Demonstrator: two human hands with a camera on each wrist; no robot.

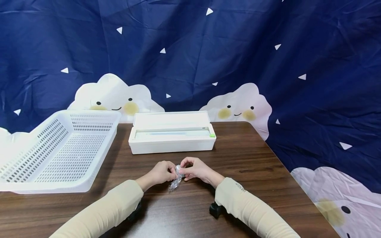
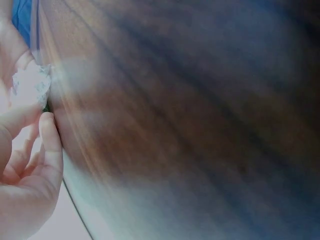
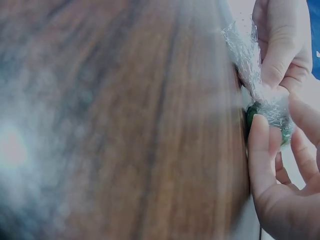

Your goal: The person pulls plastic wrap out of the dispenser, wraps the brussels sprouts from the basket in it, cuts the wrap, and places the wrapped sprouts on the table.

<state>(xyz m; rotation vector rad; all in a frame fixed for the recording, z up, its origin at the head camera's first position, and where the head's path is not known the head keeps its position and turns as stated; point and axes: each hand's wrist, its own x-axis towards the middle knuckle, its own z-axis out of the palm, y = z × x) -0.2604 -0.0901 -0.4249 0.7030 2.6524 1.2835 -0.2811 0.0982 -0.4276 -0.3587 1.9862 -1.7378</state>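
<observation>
Both hands meet over the table in front of the white box. Between them is a crumpled piece of clear plastic film (image 1: 175,183), its loose tail hanging toward the table's near side. My left hand (image 1: 162,172) pinches the film between thumb and fingers. From the other side my right hand (image 1: 198,170) pinches the same bundle. Something small and dark green (image 3: 251,114) shows inside or just beside the film in the right wrist view; its kind is hidden by the wrap and fingers. In the left wrist view the film (image 2: 32,86) looks bright and bunched.
A long white box (image 1: 172,147) with its lid raised stands behind the hands; a green tab (image 1: 212,135) sits at its right end. To the left is a white perforated plastic basket (image 1: 102,160). A blue cloth (image 1: 184,66) with clouds hangs behind the brown wooden table (image 1: 253,165).
</observation>
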